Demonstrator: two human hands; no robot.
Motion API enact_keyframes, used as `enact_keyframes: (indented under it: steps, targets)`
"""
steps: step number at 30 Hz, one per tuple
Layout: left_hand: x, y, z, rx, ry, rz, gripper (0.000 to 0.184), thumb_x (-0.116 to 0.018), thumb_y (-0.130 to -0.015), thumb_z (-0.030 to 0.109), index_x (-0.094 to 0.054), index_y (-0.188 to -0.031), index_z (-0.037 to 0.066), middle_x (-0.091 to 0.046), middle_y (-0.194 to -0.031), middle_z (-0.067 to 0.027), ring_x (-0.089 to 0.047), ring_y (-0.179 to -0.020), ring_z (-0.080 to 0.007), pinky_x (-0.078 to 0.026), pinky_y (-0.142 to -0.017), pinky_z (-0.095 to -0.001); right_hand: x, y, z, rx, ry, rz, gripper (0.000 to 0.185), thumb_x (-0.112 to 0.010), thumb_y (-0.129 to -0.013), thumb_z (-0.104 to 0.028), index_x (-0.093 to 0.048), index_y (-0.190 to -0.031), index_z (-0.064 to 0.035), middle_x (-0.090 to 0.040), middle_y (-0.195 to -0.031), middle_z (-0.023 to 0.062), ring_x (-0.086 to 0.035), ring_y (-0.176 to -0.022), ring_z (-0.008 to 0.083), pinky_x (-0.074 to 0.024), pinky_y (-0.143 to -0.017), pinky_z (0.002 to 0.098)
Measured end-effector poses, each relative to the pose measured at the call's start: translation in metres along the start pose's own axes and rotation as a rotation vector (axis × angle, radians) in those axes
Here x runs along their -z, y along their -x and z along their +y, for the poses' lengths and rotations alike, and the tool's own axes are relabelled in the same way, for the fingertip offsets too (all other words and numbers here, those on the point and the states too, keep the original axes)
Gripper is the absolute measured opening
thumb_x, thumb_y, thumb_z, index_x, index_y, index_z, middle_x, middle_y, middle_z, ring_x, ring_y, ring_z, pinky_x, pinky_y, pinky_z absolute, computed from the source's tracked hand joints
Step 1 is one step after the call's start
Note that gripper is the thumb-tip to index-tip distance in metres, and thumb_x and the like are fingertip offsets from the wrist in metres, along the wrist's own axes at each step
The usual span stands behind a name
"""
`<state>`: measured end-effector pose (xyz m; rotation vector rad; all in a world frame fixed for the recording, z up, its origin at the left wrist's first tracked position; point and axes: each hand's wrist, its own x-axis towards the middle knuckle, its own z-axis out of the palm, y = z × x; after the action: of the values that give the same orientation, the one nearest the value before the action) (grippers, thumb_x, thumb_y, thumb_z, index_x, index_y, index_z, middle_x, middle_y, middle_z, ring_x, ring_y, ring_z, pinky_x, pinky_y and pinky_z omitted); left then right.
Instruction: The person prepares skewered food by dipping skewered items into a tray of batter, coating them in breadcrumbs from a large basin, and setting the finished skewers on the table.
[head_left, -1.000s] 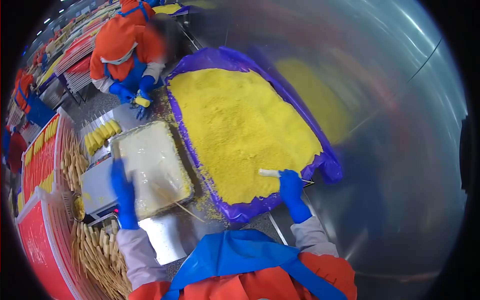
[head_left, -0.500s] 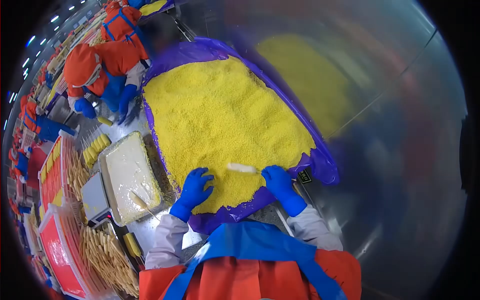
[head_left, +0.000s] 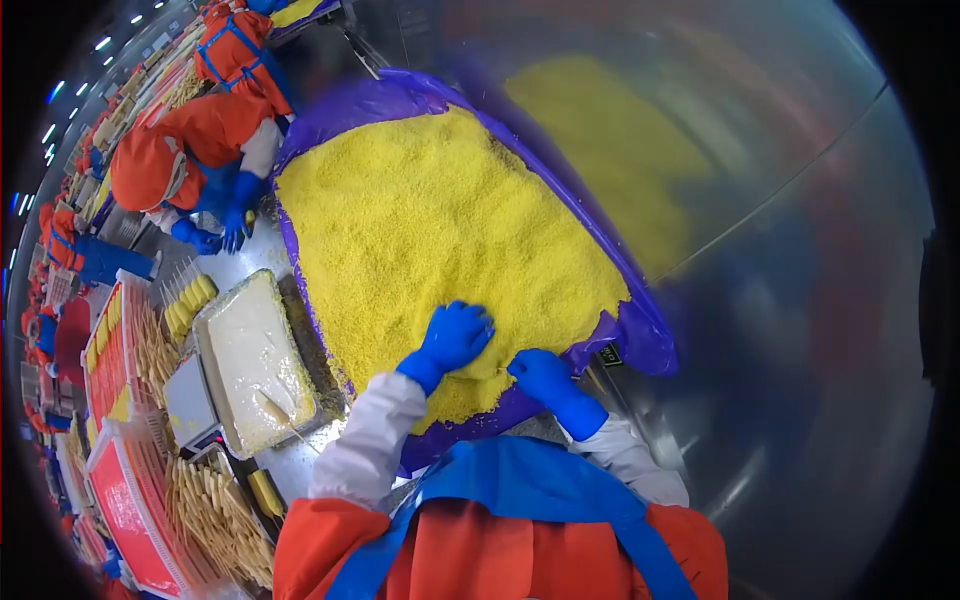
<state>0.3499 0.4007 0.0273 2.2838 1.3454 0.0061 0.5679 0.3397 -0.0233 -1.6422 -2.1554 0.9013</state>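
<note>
My left hand (head_left: 455, 337), in a blue glove, is pressed into a heap of yellow crumbs (head_left: 400, 210) with its fingers bent together. Just to its right, my right hand (head_left: 543, 377) is closed at the stick end of a skewered piece of food. That piece appears buried under crumbs beneath and beside my left hand, so its body is hardly visible. The crumbs lie on a purple plastic sheet (head_left: 436, 440) with raised, folded edges.
On the left stands a tray of white batter (head_left: 250, 350) with one skewered piece (head_left: 270, 408) in it. Nearby are coated skewers (head_left: 188, 303), a pile of bare skewered pieces (head_left: 215, 505) and red-lined racks (head_left: 128, 500). A co-worker (head_left: 205, 160) leans in at upper left. A metal wall (head_left: 760, 300) rises on the right.
My left hand has moved right and closed over the crumbs. The white-coated skewered piece has gone out of sight under crumbs. My right hand has come slightly lower.
</note>
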Motion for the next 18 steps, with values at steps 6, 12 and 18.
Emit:
enact_keyframes:
  steps: [6,12,18]
  targets:
    - [-0.031,0.068,0.019,-0.010,-0.175,0.459,0.060,-0.053,-0.091,0.034,-0.041,-0.146,0.014,-0.040,-0.149,-0.0134,-0.035,-0.138,-0.0377,-0.021,-0.113,-0.0583,0.017,-0.021,-0.020,-0.039,-0.132,-0.116,0.030,-0.067,-0.083,-0.033,-0.067,-0.082,-0.0032,-0.065,-0.078,0.0175,-0.064,-0.074,0.0351,-0.0479,-0.066,0.0447]
    - [-0.035,0.047,0.005,-0.033,-0.161,0.396,0.070,-0.044,-0.093,0.050,-0.031,-0.151,0.013,-0.028,-0.156,-0.0119,-0.025,-0.144,-0.0358,-0.011,-0.116,-0.0595,0.002,-0.013,-0.002,0.083,-0.204,-0.133,0.029,-0.068,-0.084,-0.031,-0.066,-0.082,-0.0015,-0.064,-0.075,0.0175,-0.063,-0.069,0.0319,-0.0465,-0.063,0.0425]
    - [-0.046,0.068,0.010,-0.431,-0.200,0.141,0.069,-0.039,-0.094,0.053,-0.029,-0.152,0.017,-0.026,-0.158,-0.0097,-0.023,-0.146,-0.0288,-0.008,-0.119,-0.0529,0.024,-0.005,-0.002,0.153,-0.157,-0.265,0.030,-0.068,-0.086,-0.031,-0.067,-0.084,-0.0014,-0.063,-0.075,0.0188,-0.063,-0.068,0.0314,-0.0461,-0.061,0.0408]
